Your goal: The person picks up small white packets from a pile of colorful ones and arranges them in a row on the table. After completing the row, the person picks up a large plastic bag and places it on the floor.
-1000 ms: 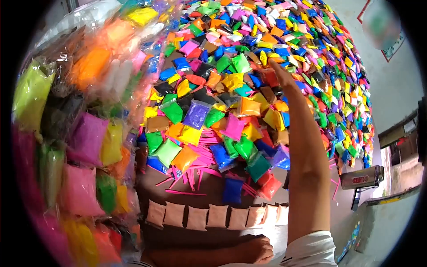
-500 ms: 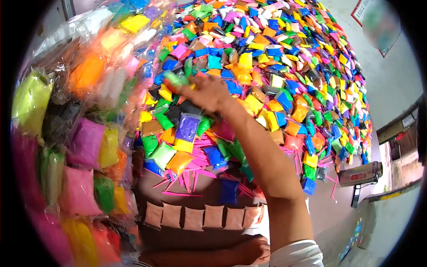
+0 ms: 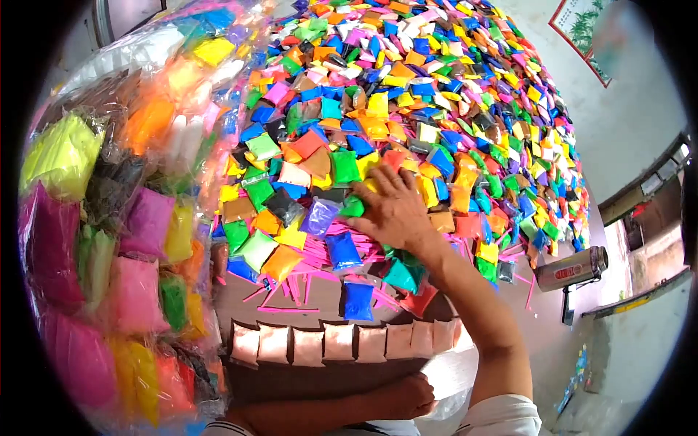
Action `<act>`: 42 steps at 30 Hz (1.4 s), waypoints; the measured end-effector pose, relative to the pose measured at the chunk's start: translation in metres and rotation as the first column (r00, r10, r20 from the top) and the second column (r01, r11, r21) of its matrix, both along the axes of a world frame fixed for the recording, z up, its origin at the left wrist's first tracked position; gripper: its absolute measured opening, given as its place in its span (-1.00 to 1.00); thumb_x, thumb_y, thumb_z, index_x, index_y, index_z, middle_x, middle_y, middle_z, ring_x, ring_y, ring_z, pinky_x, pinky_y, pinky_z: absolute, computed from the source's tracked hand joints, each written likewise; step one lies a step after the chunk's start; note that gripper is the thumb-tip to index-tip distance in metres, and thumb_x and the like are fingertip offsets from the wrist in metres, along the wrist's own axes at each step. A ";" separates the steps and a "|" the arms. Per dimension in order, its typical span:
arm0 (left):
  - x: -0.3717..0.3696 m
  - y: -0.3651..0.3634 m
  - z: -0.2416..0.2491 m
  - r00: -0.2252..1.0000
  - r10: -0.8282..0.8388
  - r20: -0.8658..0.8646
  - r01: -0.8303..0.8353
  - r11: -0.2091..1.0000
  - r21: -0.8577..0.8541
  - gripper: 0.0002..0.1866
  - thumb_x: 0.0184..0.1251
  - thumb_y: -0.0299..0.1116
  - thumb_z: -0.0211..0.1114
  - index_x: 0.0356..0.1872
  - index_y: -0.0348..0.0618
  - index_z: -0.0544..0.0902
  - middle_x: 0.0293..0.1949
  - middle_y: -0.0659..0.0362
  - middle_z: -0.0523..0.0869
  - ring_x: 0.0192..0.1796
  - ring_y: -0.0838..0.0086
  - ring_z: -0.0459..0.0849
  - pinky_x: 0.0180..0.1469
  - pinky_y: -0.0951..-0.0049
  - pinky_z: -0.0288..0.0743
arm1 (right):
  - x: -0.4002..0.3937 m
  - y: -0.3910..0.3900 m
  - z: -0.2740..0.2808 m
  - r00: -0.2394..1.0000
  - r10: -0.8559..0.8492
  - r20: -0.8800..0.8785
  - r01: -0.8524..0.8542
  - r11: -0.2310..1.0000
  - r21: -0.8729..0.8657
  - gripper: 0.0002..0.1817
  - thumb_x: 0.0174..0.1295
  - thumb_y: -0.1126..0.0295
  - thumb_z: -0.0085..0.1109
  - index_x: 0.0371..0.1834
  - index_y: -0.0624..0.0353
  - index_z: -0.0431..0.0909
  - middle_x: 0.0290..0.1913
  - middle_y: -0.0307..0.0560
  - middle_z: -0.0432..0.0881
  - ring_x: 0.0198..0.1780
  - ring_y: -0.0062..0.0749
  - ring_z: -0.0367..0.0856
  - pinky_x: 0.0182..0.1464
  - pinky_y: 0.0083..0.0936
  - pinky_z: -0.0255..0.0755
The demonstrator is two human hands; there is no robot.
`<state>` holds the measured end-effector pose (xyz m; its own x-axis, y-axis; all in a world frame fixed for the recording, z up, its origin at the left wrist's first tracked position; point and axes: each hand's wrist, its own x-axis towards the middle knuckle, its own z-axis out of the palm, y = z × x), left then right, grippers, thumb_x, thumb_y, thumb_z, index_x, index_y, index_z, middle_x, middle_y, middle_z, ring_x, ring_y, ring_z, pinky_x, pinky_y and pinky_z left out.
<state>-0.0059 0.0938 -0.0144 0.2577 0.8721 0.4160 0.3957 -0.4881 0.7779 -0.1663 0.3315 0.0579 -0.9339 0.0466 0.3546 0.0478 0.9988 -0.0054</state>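
Observation:
My right hand [image 3: 396, 211] lies over the heap of small coloured packets [image 3: 436, 94], fingers spread and touching the packets. A green packet [image 3: 353, 207] is by its thumb, and a purple packet [image 3: 320, 216] lies just left of that. My left hand [image 3: 408, 397] is closed in a fist near the table's front edge; what it holds, if anything, is hidden. Beside it is a white, partly clear plastic bag [image 3: 452, 374]. Just beyond, several pale peach packets [image 3: 308, 347] stand side by side in a row.
Large clear bags of coloured packets [image 3: 138, 298] fill the left side. Pink plastic sticks [image 3: 294, 287] lie under the heap's near edge, by a blue packet [image 3: 358, 300]. A metal flask [image 3: 573, 269] stands out at the right.
My right hand has moved right and nearer across the heap, away from the light green packet, which now lies on the heap. More of the peach row shows at its right end.

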 end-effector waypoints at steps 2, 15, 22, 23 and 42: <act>0.006 0.001 -0.005 0.999 0.019 -0.039 -0.019 1.000 0.001 -0.69 0.32 -0.28 0.17 -0.62 -0.17 0.55 -0.51 0.08 0.60 -0.32 0.18 0.58 -0.12 0.22 0.45 | 0.011 0.021 -0.001 0.994 -0.053 -0.094 0.055 0.998 0.029 -0.34 0.15 -0.24 0.17 0.20 -0.07 0.57 0.29 0.17 0.41 0.39 0.08 0.28 0.40 0.10 0.05; 0.005 0.002 -0.011 0.998 -0.050 0.042 0.051 0.999 -0.016 -0.72 0.29 -0.31 0.21 -0.61 -0.19 0.52 -0.52 0.07 0.56 -0.34 0.16 0.56 -0.10 0.21 0.45 | 0.074 0.206 0.008 0.784 -0.570 -0.244 0.440 0.788 -0.430 -0.55 0.26 -0.01 0.22 -0.17 0.21 0.69 -0.18 0.12 0.73 -0.14 0.06 0.70 -0.05 -0.21 0.51; 0.009 0.004 -0.030 0.992 0.060 -0.113 -0.032 0.971 0.238 -0.79 0.12 -0.27 0.28 -0.60 -0.07 0.50 -0.52 0.17 0.53 -0.35 0.25 0.59 -0.15 0.22 0.47 | -0.016 0.284 -0.006 0.788 -0.504 -0.353 0.423 0.860 -0.285 -0.77 0.22 0.30 0.14 -0.17 0.13 0.71 -0.23 0.20 0.71 -0.17 0.18 0.68 -0.07 -0.11 0.55; 0.010 0.004 -0.029 0.993 0.078 -0.086 -0.064 0.986 0.156 -0.80 0.13 -0.26 0.28 -0.58 -0.08 0.51 -0.51 0.17 0.54 -0.32 0.25 0.59 -0.08 0.22 0.47 | -0.031 0.290 -0.005 0.803 -0.502 -0.321 0.429 0.861 -0.273 -0.76 0.22 0.32 0.14 -0.14 0.14 0.69 -0.21 0.20 0.71 -0.15 0.18 0.68 -0.06 -0.11 0.55; -0.040 0.034 -0.019 0.992 0.073 0.101 -0.065 0.995 -0.080 -0.81 0.28 -0.35 0.20 -0.50 -0.19 0.50 -0.46 0.07 0.54 -0.34 0.13 0.53 -0.09 0.17 0.45 | -0.024 0.302 0.032 0.925 -0.378 -0.048 0.061 0.273 -0.960 -0.78 0.35 0.22 0.20 -0.30 0.14 0.60 -0.48 -0.30 0.55 -0.47 -0.64 0.45 -0.41 -0.63 0.31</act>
